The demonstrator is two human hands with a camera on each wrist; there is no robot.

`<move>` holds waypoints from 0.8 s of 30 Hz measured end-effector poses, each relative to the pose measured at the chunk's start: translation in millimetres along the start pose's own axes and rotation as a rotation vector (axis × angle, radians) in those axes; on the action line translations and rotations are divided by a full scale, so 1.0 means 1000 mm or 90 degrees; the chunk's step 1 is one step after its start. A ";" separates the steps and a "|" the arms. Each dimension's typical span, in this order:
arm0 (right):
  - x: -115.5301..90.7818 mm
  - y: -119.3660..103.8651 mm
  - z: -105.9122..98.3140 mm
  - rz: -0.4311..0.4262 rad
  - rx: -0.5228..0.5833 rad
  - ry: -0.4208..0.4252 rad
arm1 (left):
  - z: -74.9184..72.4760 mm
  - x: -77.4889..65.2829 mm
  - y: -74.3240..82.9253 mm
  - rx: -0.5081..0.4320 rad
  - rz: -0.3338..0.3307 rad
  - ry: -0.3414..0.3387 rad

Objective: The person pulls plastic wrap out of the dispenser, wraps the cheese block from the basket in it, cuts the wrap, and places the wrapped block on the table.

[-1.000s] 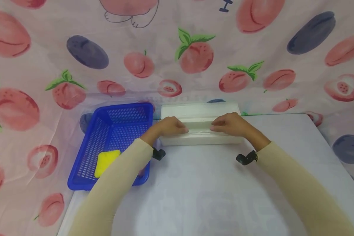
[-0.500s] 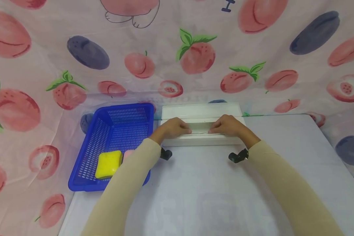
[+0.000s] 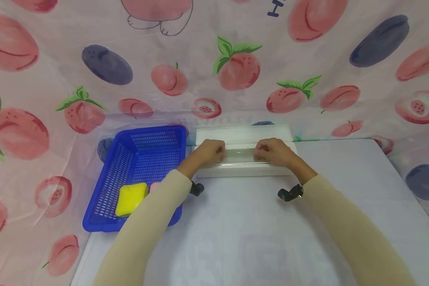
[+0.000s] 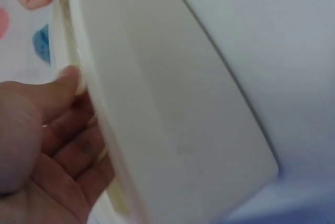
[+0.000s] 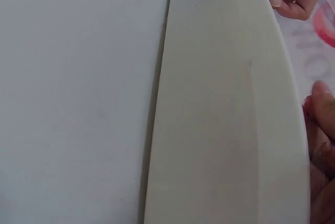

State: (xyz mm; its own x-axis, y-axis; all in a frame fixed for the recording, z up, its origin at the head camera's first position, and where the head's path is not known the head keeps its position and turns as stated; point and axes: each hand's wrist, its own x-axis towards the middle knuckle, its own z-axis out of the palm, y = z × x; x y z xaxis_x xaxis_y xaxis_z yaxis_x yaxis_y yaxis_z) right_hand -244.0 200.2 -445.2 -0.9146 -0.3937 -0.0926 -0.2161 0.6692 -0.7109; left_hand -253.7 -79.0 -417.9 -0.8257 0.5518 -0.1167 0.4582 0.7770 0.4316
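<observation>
A long white box [image 3: 246, 171] stands at the back of the table with its lid [image 3: 243, 134] raised behind it. It looks like a cling film dispenser. Between my hands a glossy, see-through sheet of plastic film [image 3: 240, 153] spans the box's opening. My left hand [image 3: 211, 152] pinches the film on the left, fingers curled; in the left wrist view the thumb [image 4: 65, 82] lies right at the box's long edge. On the right my right hand [image 3: 274, 151] pinches it with thumb and bent fingers. The box wall [image 5: 209, 109] hides part of that hand in the right wrist view.
A blue plastic basket [image 3: 109, 171] stands left of the box, close to its end. In it lie a yellow sponge [image 3: 131, 198] and a pink thing [image 3: 153, 186] mostly behind my left sleeve. A fruit-print cloth [image 3: 200, 51] hangs behind the white table [image 3: 250, 226].
Both hands first drew closer together over the opening. Since then my left hand has risen and shifted slightly left, its fingers curling, and the glossy film between the hands shows more clearly.
</observation>
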 end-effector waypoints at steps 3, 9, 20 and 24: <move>-0.002 -0.004 -0.001 -0.016 0.016 0.027 | -0.005 -0.005 -0.003 -0.060 0.000 0.033; -0.010 -0.006 -0.007 -0.048 -0.013 0.035 | -0.013 -0.014 -0.003 -0.167 -0.015 0.055; -0.039 0.001 -0.029 -0.065 -0.202 0.150 | -0.021 -0.018 0.011 -0.186 0.038 0.160; -0.044 0.000 -0.029 -0.094 -0.184 0.188 | -0.023 -0.025 0.012 -0.165 0.024 0.133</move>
State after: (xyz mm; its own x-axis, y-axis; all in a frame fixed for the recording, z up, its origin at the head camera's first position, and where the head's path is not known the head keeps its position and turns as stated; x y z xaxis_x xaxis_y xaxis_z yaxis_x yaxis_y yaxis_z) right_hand -213.9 236.0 -420.6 -0.9162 -0.3290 0.2289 -0.4001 0.7844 -0.4739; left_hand -234.9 -90.1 -389.1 -0.8718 0.4837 0.0777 0.4125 0.6392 0.6490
